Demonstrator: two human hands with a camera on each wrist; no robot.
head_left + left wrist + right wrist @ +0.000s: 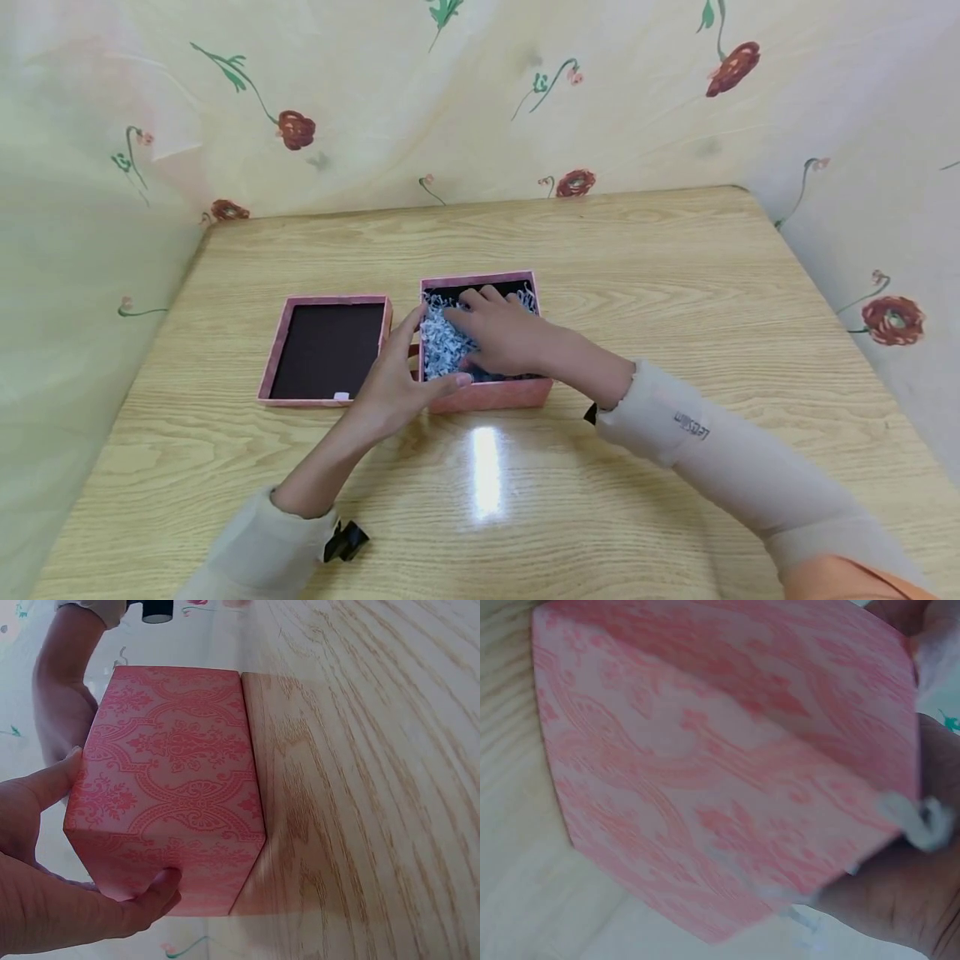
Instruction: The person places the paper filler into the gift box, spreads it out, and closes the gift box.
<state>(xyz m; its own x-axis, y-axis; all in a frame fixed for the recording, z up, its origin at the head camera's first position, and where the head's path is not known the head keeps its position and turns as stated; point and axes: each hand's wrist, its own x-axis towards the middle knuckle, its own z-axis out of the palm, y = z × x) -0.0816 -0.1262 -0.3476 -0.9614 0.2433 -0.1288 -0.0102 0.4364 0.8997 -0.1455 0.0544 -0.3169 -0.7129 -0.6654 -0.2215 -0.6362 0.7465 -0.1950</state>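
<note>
A pink patterned box (180,750) stands on the table, filled with light blue shredded paper (444,342). My left hand (390,387) holds the box by its near left corner, the thumb at the front rim and the fingers along the left side. My right hand (502,333) reaches over the right part of the box, its spread fingers resting on the shredded paper. In the right wrist view, strands of paper (922,821) poke over the box's rim beside that hand, whose fingertips are hidden behind the wall.
Left of the box lies a pink lid (273,358), its black inside facing up, with a small white tab (341,396) at its near edge. The wooden table (675,275) meets a flower-printed curtain (480,100) at the back and sides.
</note>
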